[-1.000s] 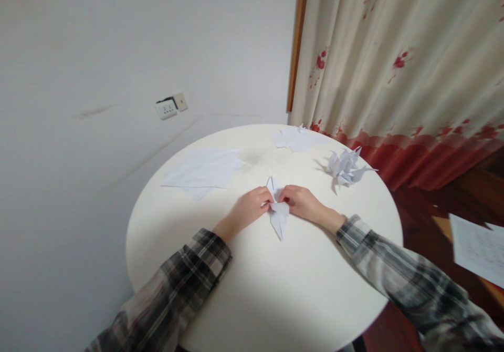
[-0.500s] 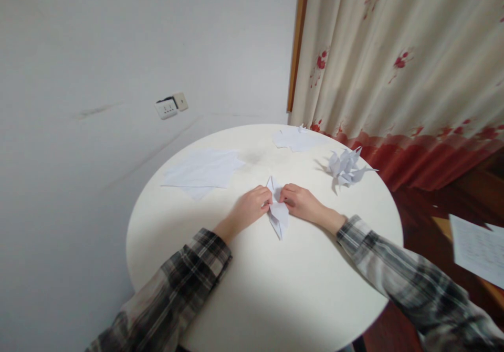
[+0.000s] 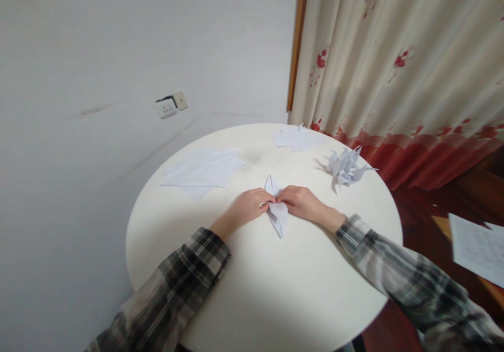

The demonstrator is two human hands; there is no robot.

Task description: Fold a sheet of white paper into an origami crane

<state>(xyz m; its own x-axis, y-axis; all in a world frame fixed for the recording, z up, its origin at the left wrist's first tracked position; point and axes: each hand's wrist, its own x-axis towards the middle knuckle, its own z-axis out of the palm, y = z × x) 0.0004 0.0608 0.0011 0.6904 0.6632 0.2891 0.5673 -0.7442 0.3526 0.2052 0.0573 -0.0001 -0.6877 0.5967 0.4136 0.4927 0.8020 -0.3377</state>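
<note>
Head view, forward, down over table (image 3: 283, 294)

Sheet (image 3: 478, 252) at far right, faint writing (image 3: 482, 244), unreadable

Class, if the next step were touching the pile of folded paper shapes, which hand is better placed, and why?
Probably the right hand: the pile lies on its side of the table, farther from the left hand. Both hands are at the folded paper between them.
</note>
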